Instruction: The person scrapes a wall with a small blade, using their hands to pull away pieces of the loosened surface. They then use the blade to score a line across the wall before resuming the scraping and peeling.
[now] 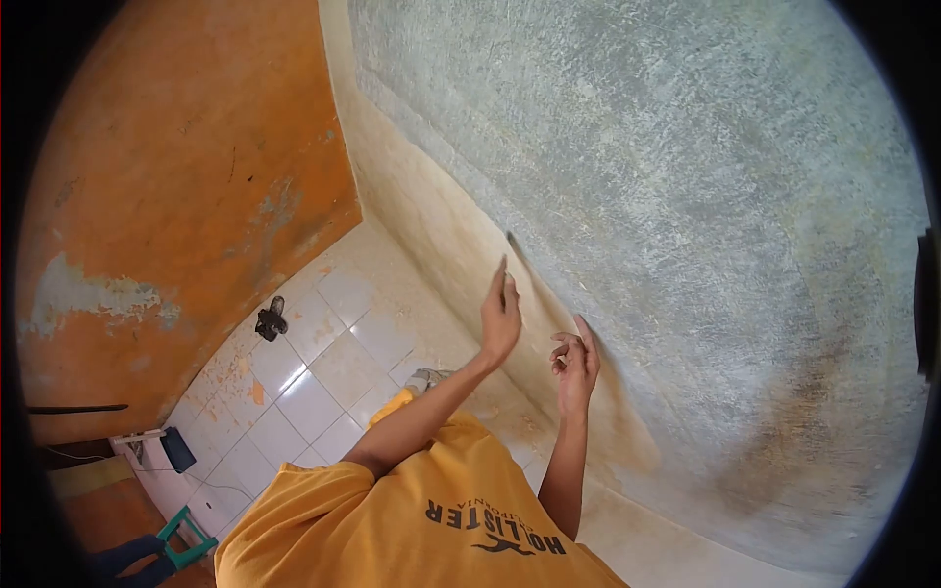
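Observation:
My left hand [501, 321] is raised over the cream lower band [453, 211] of the wall, its fingers stretched upward and nothing seen in them. Just above those fingertips runs the lower edge of a grey, mottled wall surface [647, 186], with a small dark gap along it. My right hand [574, 370] is a little lower and to the right. Its index finger points up to the same edge while the other fingers bend loosely apart, with no object showing among them. Below the edge, the cream band looks bulged and shaded near both hands.
An orange wall [196, 147] with peeling patches stands at the left. On the white tiled floor [312, 404] lie paint flakes and a dark object [272, 318] like a pair of sandals. A green plastic stool [201, 534] and a dark blue box [178, 451] are at lower left.

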A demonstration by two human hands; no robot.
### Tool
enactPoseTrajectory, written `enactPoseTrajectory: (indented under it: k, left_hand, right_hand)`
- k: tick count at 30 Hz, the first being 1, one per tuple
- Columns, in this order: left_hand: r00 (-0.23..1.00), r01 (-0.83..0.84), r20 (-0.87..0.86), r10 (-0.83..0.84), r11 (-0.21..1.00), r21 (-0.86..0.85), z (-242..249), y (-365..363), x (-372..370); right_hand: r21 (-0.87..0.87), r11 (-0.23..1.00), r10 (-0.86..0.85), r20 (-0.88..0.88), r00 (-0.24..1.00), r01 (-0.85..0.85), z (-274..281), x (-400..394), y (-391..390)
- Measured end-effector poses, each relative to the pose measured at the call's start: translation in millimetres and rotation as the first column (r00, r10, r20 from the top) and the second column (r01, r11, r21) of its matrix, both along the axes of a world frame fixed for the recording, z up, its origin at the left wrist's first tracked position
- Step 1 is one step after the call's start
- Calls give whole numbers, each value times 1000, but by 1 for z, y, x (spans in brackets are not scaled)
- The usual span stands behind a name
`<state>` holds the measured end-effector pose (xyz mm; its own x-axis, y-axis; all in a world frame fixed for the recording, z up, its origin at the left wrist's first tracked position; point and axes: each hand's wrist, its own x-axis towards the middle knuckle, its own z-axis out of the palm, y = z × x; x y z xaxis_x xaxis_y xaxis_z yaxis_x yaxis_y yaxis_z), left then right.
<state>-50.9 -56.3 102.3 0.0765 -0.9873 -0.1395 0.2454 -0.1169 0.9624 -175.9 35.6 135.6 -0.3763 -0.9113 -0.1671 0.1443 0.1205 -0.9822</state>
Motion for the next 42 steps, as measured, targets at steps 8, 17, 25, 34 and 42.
enactPoseTrajectory:
  k: [8, 17, 25, 34, 42]
  left_hand:
    - [996, 42, -78, -36, 995, 87, -3, -7, 12]
    - [997, -29, 74, 29, 1000, -1, -2, 3, -2]
    - [996, 20, 87, -22, 1000, 21, 6, 11, 2]
    - [974, -62, 209, 83, 993, -105, -6, 2, 2]
    - [987, -91, 127, 95, 995, -33, -7, -55, 30]
  right_hand:
    - [8, 999, 48, 13, 999, -48, 0, -13, -15]
    - [-7, 997, 74, -23, 997, -74, 2, -12, -15]
    - [-1, 997, 82, 2, 997, -82, -8, -14, -14]
    - [-6, 995, 102, 9, 995, -102, -11, -18, -17]
    - [-11, 998, 67, 5, 998, -67, -13, -22, -15]
